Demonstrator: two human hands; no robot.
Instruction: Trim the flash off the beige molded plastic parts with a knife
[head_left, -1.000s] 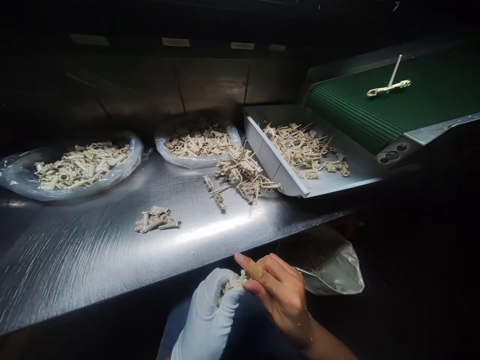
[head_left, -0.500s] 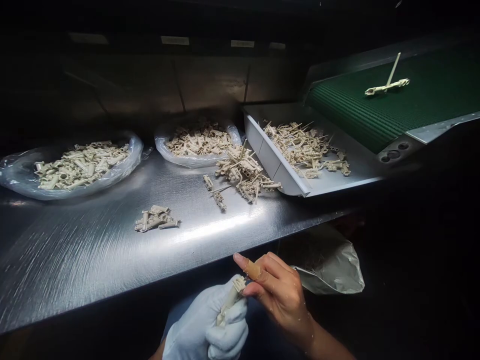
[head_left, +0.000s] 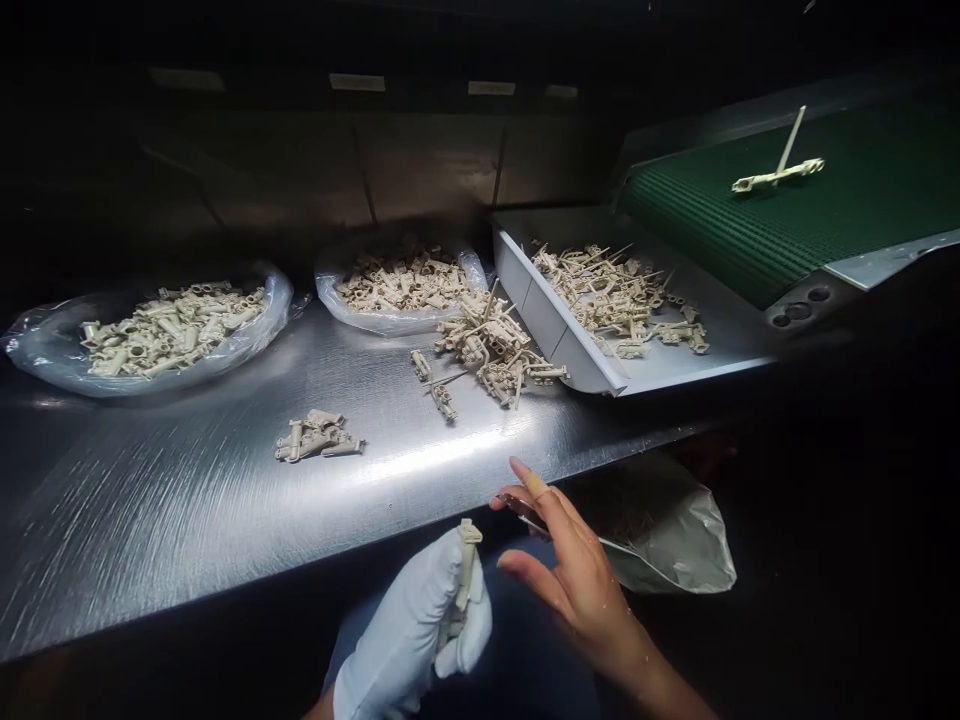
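Observation:
My left hand (head_left: 409, 625), in a white glove, is closed round beige plastic molded parts (head_left: 469, 560). One stands upright above the thumb, and others lie partly hidden in the palm. To its right, apart from it, is my bare right hand (head_left: 574, 570), with a tan wrap on the index finger. Its thumb and index finger are spread. A thin dark metal blade (head_left: 525, 512) is tucked under its fingers, mostly hidden. On the metal table (head_left: 225, 520) ahead lies a small heap of beige parts (head_left: 319, 436).
Two clear plastic bags (head_left: 281, 310) of beige parts stand at the back. A pile of parts with sprues (head_left: 491, 345) lies against a white tray (head_left: 559, 320) holding more. A green conveyor belt (head_left: 862, 200) carries one sprued piece (head_left: 780, 176). Below the table edge hangs a pale bag (head_left: 697, 545).
My right hand has moved up and right, away from the left hand, and its thumb has spread. My left hand has turned, and its held part now points more upright.

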